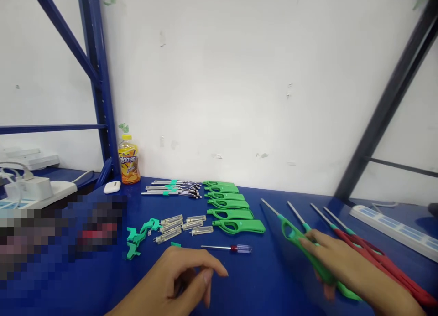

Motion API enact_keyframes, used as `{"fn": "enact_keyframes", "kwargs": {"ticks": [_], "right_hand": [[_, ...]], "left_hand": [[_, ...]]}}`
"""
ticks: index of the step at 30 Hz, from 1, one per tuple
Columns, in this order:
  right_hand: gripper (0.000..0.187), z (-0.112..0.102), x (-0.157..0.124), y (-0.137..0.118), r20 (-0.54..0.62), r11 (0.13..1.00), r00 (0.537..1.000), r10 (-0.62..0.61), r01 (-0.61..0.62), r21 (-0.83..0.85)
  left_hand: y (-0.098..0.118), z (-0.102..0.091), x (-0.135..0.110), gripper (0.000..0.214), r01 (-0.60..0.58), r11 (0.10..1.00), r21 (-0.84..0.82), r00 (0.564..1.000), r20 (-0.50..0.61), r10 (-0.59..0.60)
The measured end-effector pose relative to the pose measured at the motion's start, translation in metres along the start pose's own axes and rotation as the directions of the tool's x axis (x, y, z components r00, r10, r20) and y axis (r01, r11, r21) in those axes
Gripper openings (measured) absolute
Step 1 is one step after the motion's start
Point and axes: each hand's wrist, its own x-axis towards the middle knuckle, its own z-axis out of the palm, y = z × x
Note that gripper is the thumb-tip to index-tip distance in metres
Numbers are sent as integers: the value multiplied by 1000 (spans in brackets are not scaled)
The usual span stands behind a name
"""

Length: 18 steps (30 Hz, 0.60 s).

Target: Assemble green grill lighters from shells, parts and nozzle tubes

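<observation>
My right hand (337, 256) is wrapped round a green long-nosed lighter (289, 230) with a metal tube, low over the table at the right. Beside and partly under that hand lies another green lighter (297, 213); two red lighters (379, 259) lie further right. My left hand (185, 277) hovers at the front middle with loosely bent fingers, nothing visible in them. Just beyond it is a screwdriver (239, 248) with a clear purple handle. Several green handle shells (239, 226) form a column behind the screwdriver.
Left of the shells are clear fuel tanks (171, 225), small green plastic parts (137, 236) and metal tubes with wires (167, 188). A drink bottle (129, 163) and white case (112, 187) stand back left. Power strips (393, 227) lie at the right and left; blue posts (102, 79) rise behind.
</observation>
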Motion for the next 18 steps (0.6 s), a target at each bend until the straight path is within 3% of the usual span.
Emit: {"fn": "enact_keyframes", "kwargs": {"ticks": [7,13,18], "right_hand": [[28,8,21,-8,75,998,997,34,-38,46],[41,6,32,2,15,998,999,-31,31,-48],[50,-14,29,31,-90,999,996,-25,23,-27]], "left_hand": [[-1,-6,5,38,44,998,41,998,38,-45],[4,-10,3,43,4,1000,25,996,87,-6],[-10,-13,1,40,88,987,134,990,95,-101]]}}
